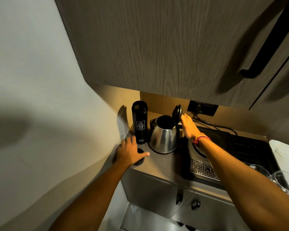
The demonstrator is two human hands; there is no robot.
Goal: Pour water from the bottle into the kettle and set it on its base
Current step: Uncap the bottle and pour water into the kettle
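Note:
A black bottle with white lettering stands upright and uncapped at the back left of the counter. Its black cap lies on the counter in front of it, partly under my left hand, which rests flat with fingers spread. A steel kettle sits just right of the bottle on a dark base, its black lid hinged up. My right hand is behind the kettle, over its handle, fingers straight and touching the back of the raised lid. The kettle's handle is hidden.
A black tray with a metal drip grate fills the counter to the right, with glasses and a white cloth at its far end. A wall socket with a cord is behind. A low overhead cabinet hangs above; a wall closes the left.

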